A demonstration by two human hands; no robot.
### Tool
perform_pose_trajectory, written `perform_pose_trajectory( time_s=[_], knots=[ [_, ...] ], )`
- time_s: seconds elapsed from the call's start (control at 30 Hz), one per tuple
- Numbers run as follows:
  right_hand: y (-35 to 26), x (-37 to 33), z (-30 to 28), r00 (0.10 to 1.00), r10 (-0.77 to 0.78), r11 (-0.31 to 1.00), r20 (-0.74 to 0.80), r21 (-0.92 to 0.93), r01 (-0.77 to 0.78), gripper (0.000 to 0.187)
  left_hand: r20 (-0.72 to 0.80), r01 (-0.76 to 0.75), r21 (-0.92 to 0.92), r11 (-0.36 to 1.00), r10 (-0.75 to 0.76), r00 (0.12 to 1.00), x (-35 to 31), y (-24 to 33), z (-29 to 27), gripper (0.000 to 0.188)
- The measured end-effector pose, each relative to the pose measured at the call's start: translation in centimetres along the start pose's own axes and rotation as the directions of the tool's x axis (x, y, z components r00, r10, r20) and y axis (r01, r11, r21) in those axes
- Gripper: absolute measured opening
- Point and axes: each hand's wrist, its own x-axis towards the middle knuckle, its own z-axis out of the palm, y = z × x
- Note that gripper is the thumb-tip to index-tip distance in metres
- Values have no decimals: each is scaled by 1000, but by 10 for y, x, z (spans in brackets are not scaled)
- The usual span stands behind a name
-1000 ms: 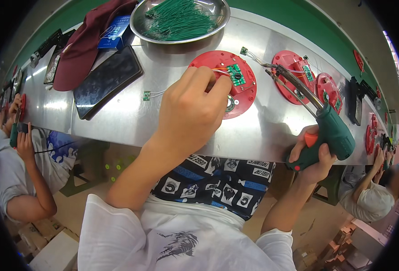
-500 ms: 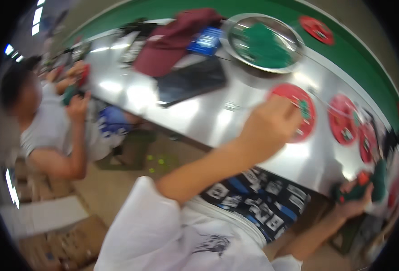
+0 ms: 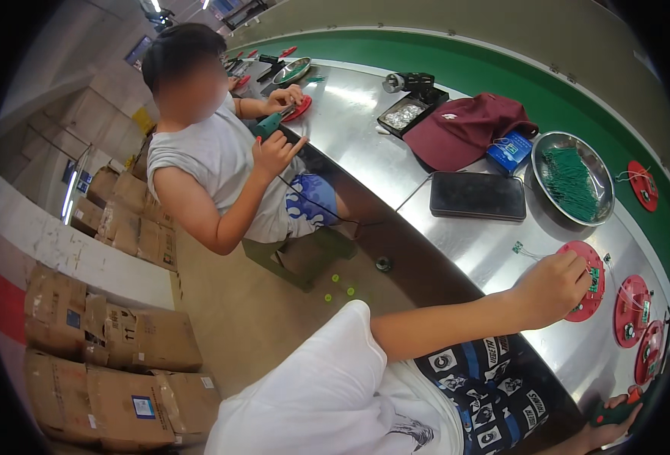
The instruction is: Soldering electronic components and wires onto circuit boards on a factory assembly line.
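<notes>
Left hand [image 3: 551, 292], right of centre: the fingers are bent and drawn together over a red round plastic disc [image 3: 586, 309], whose left-central part they cover. A green rectangular circuit board [image 3: 595, 280] shows beyond the fingertips; whether these grip a wire or only touch the disc cannot be told. A small green board with thin white wires [image 3: 517, 247] lies on the brushed-metal table [image 3: 395, 167] to the left of the hand, the far ends of the wires passing out of sight.

Right hand [image 3: 614, 434], lower right corner: the fingers are closed round the handle of a dark green pistol-shaped soldering gun with an orange trigger [image 3: 615, 412]; its front end is lost against the dark fisheye rim.

Two further red discs, the nearer [image 3: 628, 296] and the farther [image 3: 648, 343], lie at the right edge. Upper right: a shiny steel bowl [image 3: 610, 206] holds green wires [image 3: 568, 182], single strands indistinct. Upper left: a seated co-worker [image 3: 213, 152], lower legs hidden.
</notes>
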Motion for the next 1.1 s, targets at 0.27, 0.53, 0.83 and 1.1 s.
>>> perform_pose_trajectory(
  time_s=[0.27, 0.53, 0.83, 1.1],
  knots=[
    [-12, 4, 10, 916, 358, 762, 182, 510, -399, 39, -32, -9, 26, 1000, 10, 999, 0, 0, 2, 16],
    [-37, -4, 24, 904, 416, 765, 96, 500, -405, 37, -70, 8, -8, 1000, -8, 997, 0, 0, -5, 18],
    [-44, -10, 4, 844, 533, 614, 62, 658, -437, 33, -11, 70, -206, 976, -74, 997, 26, 1, 0, 15],
    [-67, -16, 28, 899, 432, 644, -68, 721, -255, 38, 521, 158, -262, 952, 2, 854, 56, 3, -3, 60]
  ],
)
